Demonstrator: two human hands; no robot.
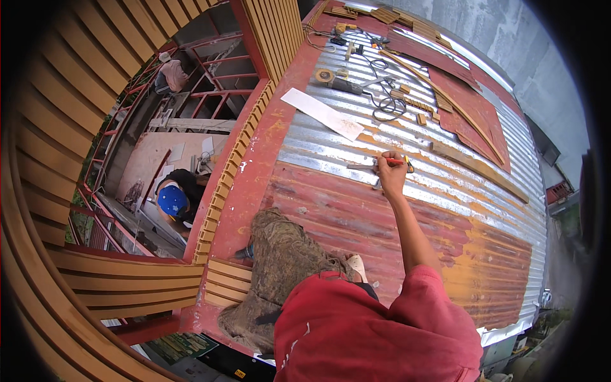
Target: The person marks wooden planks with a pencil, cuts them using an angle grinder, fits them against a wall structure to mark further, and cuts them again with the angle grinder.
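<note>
1. Red stick (pixel 395 162), slim, one: in the right hand (pixel 391 174), lying crosswise over the curled fingers, one end showing toward the right.
2. Fingers, right: bent inward and closed together, pinching the red stick; exact thumb placement too small to tell.
3. Metal strip (pixel 360 167), narrow, grey: just left of the fingertips, flat on the corrugated sheet (pixel 316 155); whether touched, cannot tell.
4. Yellow-and-black object (pixel 409 167), small: close against the right side of the hand; held or merely beside it, cannot tell.
5. Right arm (pixel 414 235), bare below a red sleeve: reaching forward from the shoulder, nearly straight, slanting slightly left, hand low over the sheet.
6. Left hand: outside the view; finger state cannot be told.
7. White strip (pixel 322 113), flat: left of and beyond the hand.
8. Wooden batten (pixel 480 170), long: to the right, lying apart from the hand.
9. Angle grinder (pixel 344 84), corded: farther off, beyond the white strip.
</note>
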